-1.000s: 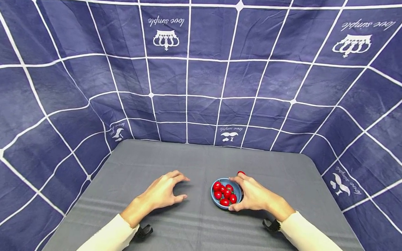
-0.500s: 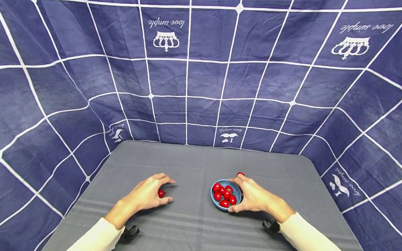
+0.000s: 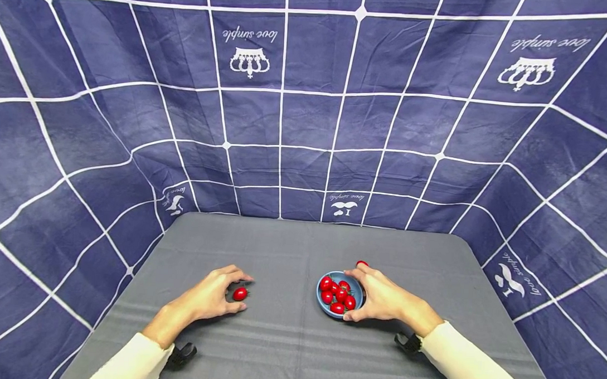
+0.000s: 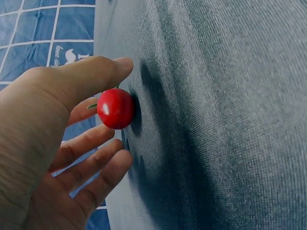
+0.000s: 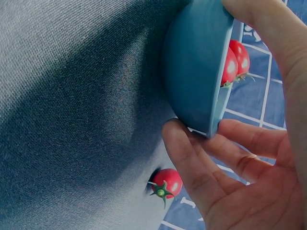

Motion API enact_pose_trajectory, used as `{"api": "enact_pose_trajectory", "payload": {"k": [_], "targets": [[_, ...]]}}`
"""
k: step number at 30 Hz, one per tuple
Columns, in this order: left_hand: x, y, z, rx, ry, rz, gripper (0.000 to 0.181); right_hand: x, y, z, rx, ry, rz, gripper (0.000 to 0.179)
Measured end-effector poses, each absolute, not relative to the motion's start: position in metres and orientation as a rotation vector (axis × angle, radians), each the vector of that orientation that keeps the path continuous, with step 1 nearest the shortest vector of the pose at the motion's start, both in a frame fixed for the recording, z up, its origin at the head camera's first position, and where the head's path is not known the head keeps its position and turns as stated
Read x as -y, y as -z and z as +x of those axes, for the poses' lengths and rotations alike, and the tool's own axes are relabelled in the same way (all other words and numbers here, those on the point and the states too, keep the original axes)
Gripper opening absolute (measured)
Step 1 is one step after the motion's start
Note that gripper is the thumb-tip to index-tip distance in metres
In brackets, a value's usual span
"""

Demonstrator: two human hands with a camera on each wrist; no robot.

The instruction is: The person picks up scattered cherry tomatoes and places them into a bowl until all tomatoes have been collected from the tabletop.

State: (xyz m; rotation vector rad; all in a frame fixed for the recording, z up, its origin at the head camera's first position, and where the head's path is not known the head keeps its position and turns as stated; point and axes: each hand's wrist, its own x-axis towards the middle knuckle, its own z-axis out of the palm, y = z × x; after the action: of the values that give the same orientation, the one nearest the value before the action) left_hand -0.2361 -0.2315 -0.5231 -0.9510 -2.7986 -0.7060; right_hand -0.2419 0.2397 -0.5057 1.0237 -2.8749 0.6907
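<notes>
A cherry tomato [image 3: 240, 294] with a green stem lies on the grey cloth, between the curved thumb and fingers of my left hand [image 3: 211, 295]. In the left wrist view, the thumb is on one side of this tomato [image 4: 115, 109] and the spread fingers are on the other, without a visible pinch. My right hand [image 3: 384, 295] holds a blue bowl [image 3: 319, 303] by its right side, thumb at the near rim and fingers at the far rim. Several red cherry tomatoes [image 3: 340, 295] fill the bowl. The right wrist view shows the bowl's outer wall [image 5: 194, 67] close up.
One more cherry tomato [image 3: 363, 263] lies just beyond my right hand, partly hidden by it; its stem shows in the right wrist view. A grey cloth [image 3: 278, 345] covers the table. Blue curtains with white lines [image 3: 306, 122] stand at the back and both sides.
My left hand has moved left, away from the bowl, and the tomato near it has come into view from behind the hand. The right hand and the bowl stay in place.
</notes>
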Motion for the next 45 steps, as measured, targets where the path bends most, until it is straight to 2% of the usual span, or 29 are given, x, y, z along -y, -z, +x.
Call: {"api": "enact_pose_trajectory", "payload": {"k": [23, 45], "targets": [[0.2309, 0.5222, -0.2394, 2.762, 0.881, -1.058, 0.041, -0.2382, 0.5049, -0.2410, 2.860, -0.676, 1.036, 0.094], [0.2250, 0.5239, -0.2384, 2.702, 0.895, -1.032, 0.022, -0.2373, 0.5043, -0.2405, 2.856, -0.674, 1.040, 0.094]]}}
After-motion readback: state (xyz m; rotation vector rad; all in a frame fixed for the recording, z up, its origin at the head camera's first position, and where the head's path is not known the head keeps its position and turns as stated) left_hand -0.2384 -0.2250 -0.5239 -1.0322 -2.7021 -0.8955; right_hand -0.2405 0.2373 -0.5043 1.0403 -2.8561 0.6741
